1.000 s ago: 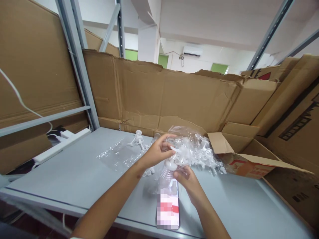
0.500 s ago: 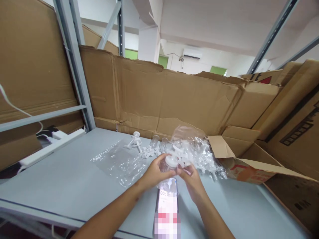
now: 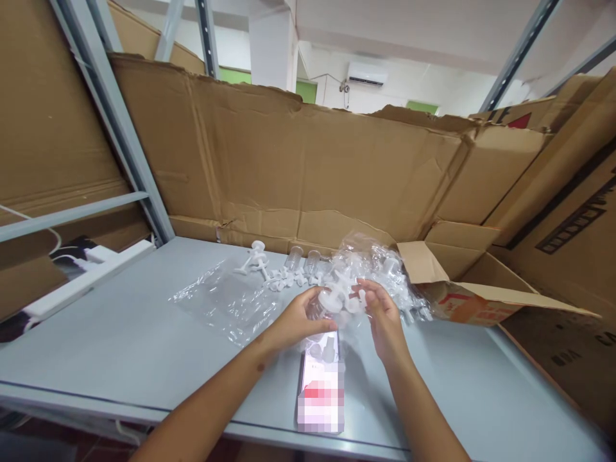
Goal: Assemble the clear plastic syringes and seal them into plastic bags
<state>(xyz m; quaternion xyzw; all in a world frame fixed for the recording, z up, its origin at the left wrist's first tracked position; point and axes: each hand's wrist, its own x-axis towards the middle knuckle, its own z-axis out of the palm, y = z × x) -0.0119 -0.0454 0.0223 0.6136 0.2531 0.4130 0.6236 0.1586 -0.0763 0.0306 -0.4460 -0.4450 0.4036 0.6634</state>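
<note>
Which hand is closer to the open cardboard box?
The right hand. It is beside the plastic bag just left of the cardboard box. The left hand holds a small clear bottle farther left, above the phone.

Packing or storage room: metal racking [image 3: 113, 125], flattened cardboard cartons [image 3: 312, 173], grey worktable [image 3: 120, 333], wall air-conditioner [image 3: 367, 72].

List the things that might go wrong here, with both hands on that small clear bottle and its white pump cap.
1. The left hand holds the clear bottle right above the phone; a slip could drop it onto the screen.
2. The phone lies near the table front edge, so a forearm might nudge it off.
3. Loose white pump parts and a plastic bag lie nearby; a sweep could scatter them.
</note>
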